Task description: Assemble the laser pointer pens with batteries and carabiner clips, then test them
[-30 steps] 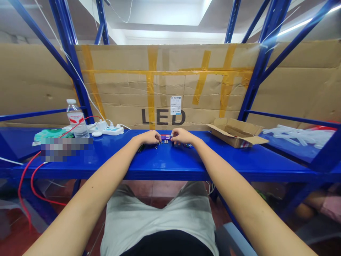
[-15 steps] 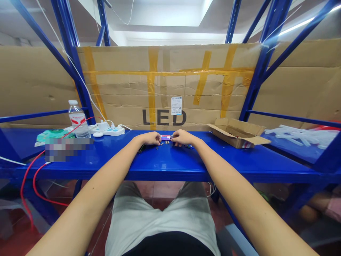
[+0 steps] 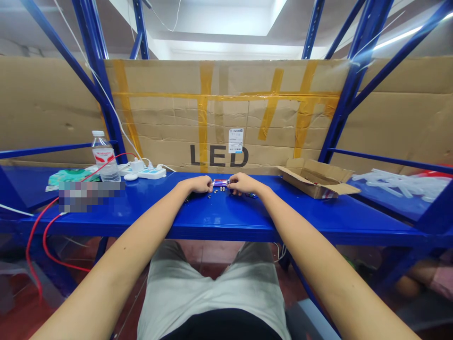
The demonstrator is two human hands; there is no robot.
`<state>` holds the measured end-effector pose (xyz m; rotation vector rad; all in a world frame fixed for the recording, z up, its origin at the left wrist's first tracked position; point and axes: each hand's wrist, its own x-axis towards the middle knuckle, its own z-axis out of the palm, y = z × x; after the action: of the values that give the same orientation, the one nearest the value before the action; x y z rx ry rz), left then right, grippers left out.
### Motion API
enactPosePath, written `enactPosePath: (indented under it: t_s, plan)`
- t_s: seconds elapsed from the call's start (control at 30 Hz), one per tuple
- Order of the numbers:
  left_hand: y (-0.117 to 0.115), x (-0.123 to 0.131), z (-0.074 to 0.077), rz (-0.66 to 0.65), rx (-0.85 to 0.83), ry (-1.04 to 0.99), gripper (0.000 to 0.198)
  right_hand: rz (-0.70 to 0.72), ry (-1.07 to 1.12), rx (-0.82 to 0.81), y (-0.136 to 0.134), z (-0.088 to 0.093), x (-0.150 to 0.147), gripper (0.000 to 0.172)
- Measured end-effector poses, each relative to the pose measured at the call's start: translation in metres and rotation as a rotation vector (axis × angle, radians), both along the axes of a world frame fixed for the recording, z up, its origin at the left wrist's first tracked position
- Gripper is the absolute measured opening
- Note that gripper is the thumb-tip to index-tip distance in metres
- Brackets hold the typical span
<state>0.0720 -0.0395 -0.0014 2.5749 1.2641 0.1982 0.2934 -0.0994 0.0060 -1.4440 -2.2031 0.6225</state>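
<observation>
Near the back middle of the blue table (image 3: 219, 217), a small bundle of purple, red and white sticks (image 3: 220, 182) lies between my hands. My left hand (image 3: 202, 184) is at its left end, fingers curled together. At the right end is my right hand (image 3: 238, 184), its fingers bent into a pinch. What either hand holds is too small to make out. Several tiny shiny round pieces (image 3: 222, 189) lie just in front of the bundle. Small dark items show partly beneath both wrists.
An open cardboard box (image 3: 314, 182) stands at the right, with translucent strips (image 3: 396, 182) beyond it. On the left are a water bottle (image 3: 105, 158), a white power strip (image 3: 152, 173), a green packet (image 3: 71, 178) and red cables (image 3: 31, 236). Cardboard (image 3: 170, 118) walls the back.
The camera view has shifted very slightly. Both hands keep nearly the same place and pose beside the bundle.
</observation>
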Motion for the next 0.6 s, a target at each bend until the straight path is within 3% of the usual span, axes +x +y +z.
enactPosePath:
  t_s: [0.17, 0.4, 0.6]
  plan:
    - [-0.005, 0.003, 0.003, -0.022, 0.043, -0.052, 0.006, 0.031, 0.033, -0.012, -0.004, 0.001, -0.002, 0.009]
    - [-0.019, 0.023, 0.006, -0.112, 0.279, -0.499, 0.015, 0.066, 0.097, -0.016, 0.01, -0.008, 0.001, 0.009]
    - [-0.028, 0.035, 0.001, -0.195, 0.355, -0.483, 0.017, 0.074, 0.105, -0.019, 0.019, -0.012, 0.004, 0.009]
